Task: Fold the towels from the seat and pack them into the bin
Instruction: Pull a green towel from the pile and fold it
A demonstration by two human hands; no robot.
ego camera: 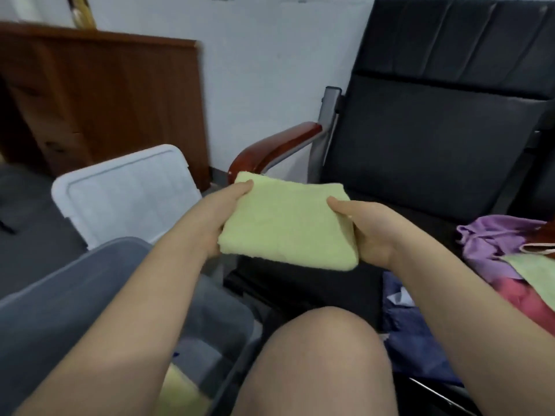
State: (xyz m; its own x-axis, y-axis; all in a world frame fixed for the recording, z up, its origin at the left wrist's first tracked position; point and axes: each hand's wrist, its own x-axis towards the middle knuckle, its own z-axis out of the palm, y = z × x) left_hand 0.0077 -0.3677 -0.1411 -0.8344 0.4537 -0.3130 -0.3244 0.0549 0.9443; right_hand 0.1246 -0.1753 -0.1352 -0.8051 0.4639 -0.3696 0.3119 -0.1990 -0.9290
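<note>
Both hands grip one folded yellow towel [288, 226], one on each side. The left hand [220, 213] pinches the towel's left edge: its thumb lies flat on top near the far left corner, and the fingers curl beneath, out of sight. The right hand [371, 232] holds the right edge the same way, thumb pressed on top and pointing inward, fingers tucked under the cloth. Both forearms reach forward from the bottom of the view and draw toward each other, wrists roughly level, so the towel sits nearly flat and a little tilted.

The towel is held in the air above the front left corner of the black seat [420, 217], just in front of the wooden armrest [270, 148]. It touches neither.

More towels lie in a loose heap at the seat's right edge: a purple one [495, 235], a pale green one [537, 274], a pink one [525, 304] and a dark blue one [417, 340] nearer the front.

The grey bin [60, 310] stands left of the seat, under the left forearm, with a yellow cloth [180, 391] inside. Its white lid [126, 193] lies beyond it. A bare knee [315, 361] fills the bottom centre.
</note>
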